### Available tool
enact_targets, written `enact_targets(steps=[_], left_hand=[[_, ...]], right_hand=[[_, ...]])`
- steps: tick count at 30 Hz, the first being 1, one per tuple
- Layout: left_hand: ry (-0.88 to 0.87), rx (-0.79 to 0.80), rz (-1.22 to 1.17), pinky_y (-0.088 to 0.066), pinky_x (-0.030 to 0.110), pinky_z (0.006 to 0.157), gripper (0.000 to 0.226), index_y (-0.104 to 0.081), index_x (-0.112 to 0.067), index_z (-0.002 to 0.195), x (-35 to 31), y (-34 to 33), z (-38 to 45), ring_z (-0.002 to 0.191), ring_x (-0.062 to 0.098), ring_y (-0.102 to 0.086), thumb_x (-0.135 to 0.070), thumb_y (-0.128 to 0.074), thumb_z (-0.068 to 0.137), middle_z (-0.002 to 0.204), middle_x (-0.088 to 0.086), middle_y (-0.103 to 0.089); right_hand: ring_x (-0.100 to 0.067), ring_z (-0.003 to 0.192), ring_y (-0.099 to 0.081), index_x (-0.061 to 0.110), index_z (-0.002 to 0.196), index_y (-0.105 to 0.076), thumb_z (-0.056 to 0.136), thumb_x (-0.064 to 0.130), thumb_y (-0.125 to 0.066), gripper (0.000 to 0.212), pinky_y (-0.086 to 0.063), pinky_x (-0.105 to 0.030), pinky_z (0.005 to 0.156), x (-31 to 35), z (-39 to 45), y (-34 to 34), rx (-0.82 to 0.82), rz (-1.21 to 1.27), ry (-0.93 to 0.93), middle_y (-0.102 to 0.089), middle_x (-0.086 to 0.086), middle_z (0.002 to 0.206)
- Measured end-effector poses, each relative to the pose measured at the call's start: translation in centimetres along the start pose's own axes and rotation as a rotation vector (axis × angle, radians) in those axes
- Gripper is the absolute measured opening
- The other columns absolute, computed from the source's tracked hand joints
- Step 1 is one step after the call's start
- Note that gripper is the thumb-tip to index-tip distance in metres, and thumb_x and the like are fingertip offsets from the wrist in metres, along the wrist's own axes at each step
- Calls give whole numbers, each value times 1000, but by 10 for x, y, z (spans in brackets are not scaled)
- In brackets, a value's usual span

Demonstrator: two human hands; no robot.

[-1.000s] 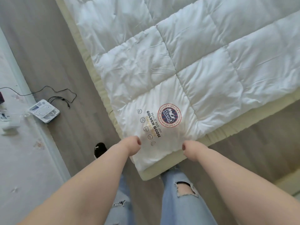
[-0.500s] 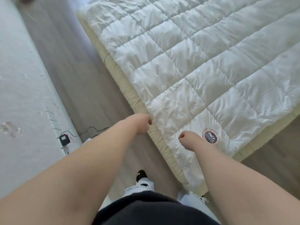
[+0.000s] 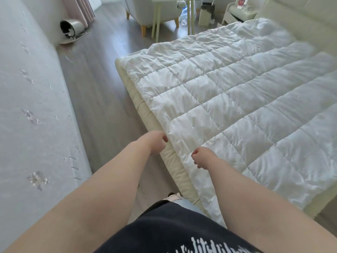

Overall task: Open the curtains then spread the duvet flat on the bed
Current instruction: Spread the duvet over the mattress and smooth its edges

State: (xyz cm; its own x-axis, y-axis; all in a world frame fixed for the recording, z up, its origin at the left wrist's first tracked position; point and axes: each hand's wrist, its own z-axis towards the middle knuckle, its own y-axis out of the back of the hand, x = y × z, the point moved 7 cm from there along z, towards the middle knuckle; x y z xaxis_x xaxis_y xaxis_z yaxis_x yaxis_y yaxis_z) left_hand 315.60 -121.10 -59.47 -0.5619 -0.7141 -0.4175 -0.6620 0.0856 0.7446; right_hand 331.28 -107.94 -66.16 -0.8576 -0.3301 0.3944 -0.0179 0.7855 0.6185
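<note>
The white quilted duvet (image 3: pixel 228 99) lies spread over the bed, reaching toward the headboard (image 3: pixel 299 13) at the far right. The cream bed edge (image 3: pixel 145 114) shows along its left side. My left hand (image 3: pixel 156 144) is curled at the duvet's left edge, fingertips pinching the fabric. A little nearer to me, my right hand (image 3: pixel 200 157) is closed like a fist on the same edge. A strip of pink curtain (image 3: pixel 82 8) hangs at the top left, bunched against the wall.
A white wall (image 3: pixel 31 106) runs close along my left, leaving a narrow strip of wood floor (image 3: pixel 98 99) beside the bed. A tipped bin (image 3: pixel 73 27), an armchair (image 3: pixel 155 10), thin table legs (image 3: pixel 156 21) and a nightstand (image 3: pixel 238 12) stand at the far end.
My view has lifted from the duvet's logo corner to the whole bed. Both hands have shifted from that corner to the duvet's left side edge, still closed.
</note>
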Motion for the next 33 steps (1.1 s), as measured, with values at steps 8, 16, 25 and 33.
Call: enact_targets(steps=[8, 16, 25, 33], left_hand=[[-22, -36, 87, -46, 30, 84, 31, -59, -29, 118, 2, 113, 115, 97, 19, -56, -18, -45, 92, 116, -1, -57], [-40, -78, 243, -44, 28, 82, 32, -59, -27, 122, -6, 223, 223, 103, 20, -56, -18, -47, 94, 123, 0, -56], [-110, 74, 365, -44, 29, 93, 35, -59, -26, 125, -11, 245, 314, 117, 20, -53, -18, -45, 95, 130, -2, -56], [-243, 144, 366, -42, 34, 101, 33, -59, -22, 127, 9, 293, 427, 121, 24, -52, -18, -46, 97, 133, 1, -55]], right_hand=[[-28, 86, -67, 5, 107, -67, 88, 9, -41, 32, -57, -38, 86, 90, 111, 73, -57, 32, 44, -70, -11, 99], [-28, 82, -67, 0, 108, -65, 89, 7, -40, 32, -43, -31, 67, 168, 196, 166, -134, 216, 61, -73, -18, 106], [-31, 90, -73, 0, 112, -66, 89, 7, -38, 36, -47, -32, 68, 196, 261, 202, -157, 298, -30, -74, -17, 102], [-24, 71, -67, 6, 105, -66, 88, 10, -39, 32, -46, -27, 60, 249, 349, 229, -236, 401, -166, -74, -14, 96]])
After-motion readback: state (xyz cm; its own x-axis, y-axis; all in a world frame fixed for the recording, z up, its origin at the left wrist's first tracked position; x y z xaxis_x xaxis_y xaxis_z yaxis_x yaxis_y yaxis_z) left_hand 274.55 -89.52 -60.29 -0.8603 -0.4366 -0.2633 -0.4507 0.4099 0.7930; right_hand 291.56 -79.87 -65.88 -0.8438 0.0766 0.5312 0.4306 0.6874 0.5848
